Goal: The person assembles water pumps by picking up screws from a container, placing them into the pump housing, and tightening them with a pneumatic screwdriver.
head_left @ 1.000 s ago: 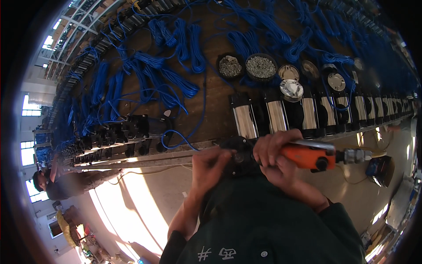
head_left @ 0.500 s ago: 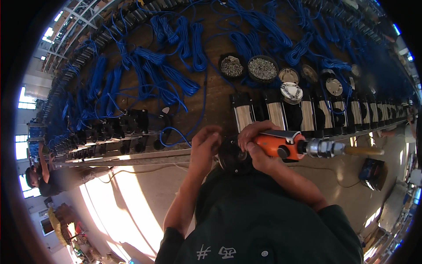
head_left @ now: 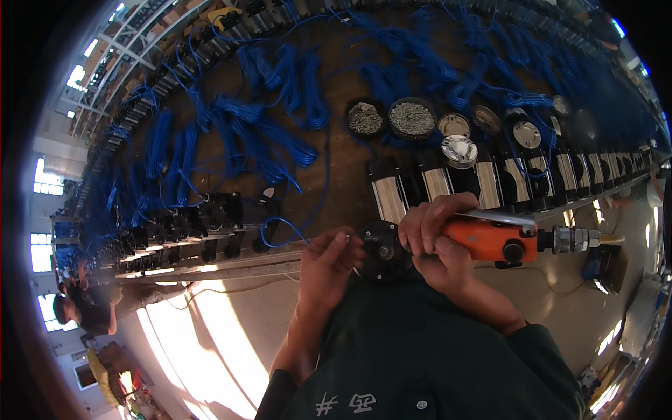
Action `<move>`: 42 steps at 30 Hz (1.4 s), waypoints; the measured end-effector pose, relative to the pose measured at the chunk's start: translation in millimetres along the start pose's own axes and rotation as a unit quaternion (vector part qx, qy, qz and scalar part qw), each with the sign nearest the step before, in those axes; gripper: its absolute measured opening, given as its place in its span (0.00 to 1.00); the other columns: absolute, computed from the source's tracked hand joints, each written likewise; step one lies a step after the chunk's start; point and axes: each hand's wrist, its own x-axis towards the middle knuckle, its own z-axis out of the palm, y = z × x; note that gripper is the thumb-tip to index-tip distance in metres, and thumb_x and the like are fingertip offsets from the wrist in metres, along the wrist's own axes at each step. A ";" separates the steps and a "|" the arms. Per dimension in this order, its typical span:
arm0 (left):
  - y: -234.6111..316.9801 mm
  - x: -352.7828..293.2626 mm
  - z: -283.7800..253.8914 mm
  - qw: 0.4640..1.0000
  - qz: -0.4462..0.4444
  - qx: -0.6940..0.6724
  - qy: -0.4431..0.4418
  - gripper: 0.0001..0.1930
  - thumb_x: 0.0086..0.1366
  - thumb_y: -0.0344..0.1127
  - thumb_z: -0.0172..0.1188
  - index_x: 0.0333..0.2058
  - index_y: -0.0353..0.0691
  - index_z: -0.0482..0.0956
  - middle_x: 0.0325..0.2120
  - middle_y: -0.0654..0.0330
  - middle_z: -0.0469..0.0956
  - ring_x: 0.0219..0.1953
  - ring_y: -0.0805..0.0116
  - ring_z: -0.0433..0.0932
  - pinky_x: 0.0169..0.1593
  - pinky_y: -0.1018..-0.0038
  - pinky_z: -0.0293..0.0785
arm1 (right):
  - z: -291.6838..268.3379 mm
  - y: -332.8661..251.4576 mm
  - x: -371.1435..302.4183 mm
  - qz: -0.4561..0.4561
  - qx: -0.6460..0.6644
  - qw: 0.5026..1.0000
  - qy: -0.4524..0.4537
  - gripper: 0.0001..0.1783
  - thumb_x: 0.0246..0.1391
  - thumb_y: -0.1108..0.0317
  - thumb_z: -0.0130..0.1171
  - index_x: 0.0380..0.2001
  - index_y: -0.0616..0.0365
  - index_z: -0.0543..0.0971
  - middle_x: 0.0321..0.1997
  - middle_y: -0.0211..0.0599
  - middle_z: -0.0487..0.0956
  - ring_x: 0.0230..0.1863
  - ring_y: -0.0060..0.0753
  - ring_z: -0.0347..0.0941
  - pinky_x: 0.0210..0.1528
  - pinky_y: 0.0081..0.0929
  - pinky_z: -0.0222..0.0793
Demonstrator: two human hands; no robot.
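Part in hand: round black unit [head_left: 381,250], sitting at the near edge of the long bench [head_left: 336,189], dead centre, right up against the worker's chest.

Driver: orange power screwdriver [head_left: 493,239] lying sideways at 3 o'clock of the part, nose pointed into it, metal hose fitting sticking out the far end.

Right hand: right hand [head_left: 437,241] wrapped tight round the driver's front end, fingers curled shut on it, knuckles up.

Left hand: left hand [head_left: 327,260] at 9 o'clock of the part, fingertips bunched, looks like a pinch on something tiny, probably a screw. Too small to be sure.

Supplies: two dark bowls of screws [head_left: 389,117] at 12 o'clock, well back, with some shiny round caps just beside them.

Progress: my guess, mid-fastening on this one. Silver-bodied units [head_left: 483,183] line up from 1 to 3 o'clock, black parts [head_left: 189,220] in a row at 9 o'clock. Can't tell which batch is finished.

Around: blue cable bundles [head_left: 280,112] all over the far half of the bench.
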 end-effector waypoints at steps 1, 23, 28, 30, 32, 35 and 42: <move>-1.4 -0.9 5.7 1.000 -0.019 -0.008 -0.012 0.11 0.67 0.33 0.55 0.44 0.34 0.75 0.30 0.57 0.80 0.30 0.67 0.79 0.32 0.74 0.76 | 1.7 -3.3 -1.6 -0.011 0.016 1.000 0.007 0.16 0.48 0.68 0.49 0.41 0.56 0.64 0.21 0.27 0.64 0.20 0.23 0.62 0.30 0.27 0.65; -5.5 -1.0 49.8 0.995 -0.076 0.059 -0.028 0.11 0.68 0.40 0.56 0.35 0.38 0.76 0.26 0.60 0.77 0.22 0.73 0.72 0.21 0.81 0.63 | -8.8 -27.6 -18.6 -0.064 0.049 0.992 0.096 0.16 0.46 0.71 0.45 0.42 0.57 0.63 0.24 0.29 0.65 0.22 0.23 0.63 0.32 0.27 0.66; -6.4 0.5 45.5 0.994 -0.079 0.070 -0.030 0.10 0.67 0.38 0.57 0.37 0.35 0.77 0.26 0.60 0.75 0.22 0.75 0.69 0.23 0.82 0.62 | -12.8 -28.0 -20.3 -0.067 0.040 0.993 0.094 0.16 0.46 0.71 0.45 0.41 0.57 0.63 0.23 0.29 0.65 0.22 0.23 0.63 0.32 0.28 0.66; -8.3 2.9 43.6 0.995 -0.078 0.042 -0.046 0.11 0.67 0.37 0.57 0.38 0.33 0.77 0.26 0.61 0.74 0.23 0.76 0.67 0.23 0.83 0.61 | -14.2 -26.0 -21.2 -0.073 0.046 0.991 0.100 0.15 0.46 0.70 0.46 0.41 0.57 0.63 0.23 0.29 0.65 0.22 0.24 0.63 0.32 0.28 0.66; -9.8 4.4 43.0 0.996 -0.068 0.029 -0.056 0.11 0.67 0.36 0.57 0.39 0.32 0.77 0.26 0.61 0.74 0.24 0.76 0.66 0.23 0.84 0.60 | -12.9 -27.4 -21.5 -0.073 0.052 0.990 0.112 0.15 0.47 0.70 0.46 0.41 0.56 0.63 0.23 0.29 0.65 0.22 0.23 0.63 0.32 0.28 0.66; -11.1 5.1 45.6 0.997 -0.046 0.036 -0.058 0.12 0.67 0.35 0.56 0.41 0.30 0.76 0.26 0.61 0.73 0.24 0.77 0.65 0.23 0.84 0.58 | -12.1 -28.1 -21.2 -0.081 0.057 0.988 0.121 0.14 0.49 0.69 0.47 0.41 0.56 0.63 0.24 0.28 0.65 0.22 0.23 0.63 0.32 0.28 0.66; -3.4 0.1 56.5 0.993 -0.004 0.083 -0.083 0.11 0.68 0.34 0.55 0.41 0.30 0.76 0.23 0.61 0.72 0.19 0.79 0.62 0.21 0.85 0.55 | -10.0 -28.5 -20.1 -0.090 0.123 0.980 0.126 0.14 0.45 0.78 0.49 0.37 0.60 0.61 0.24 0.37 0.68 0.24 0.30 0.66 0.32 0.30 0.69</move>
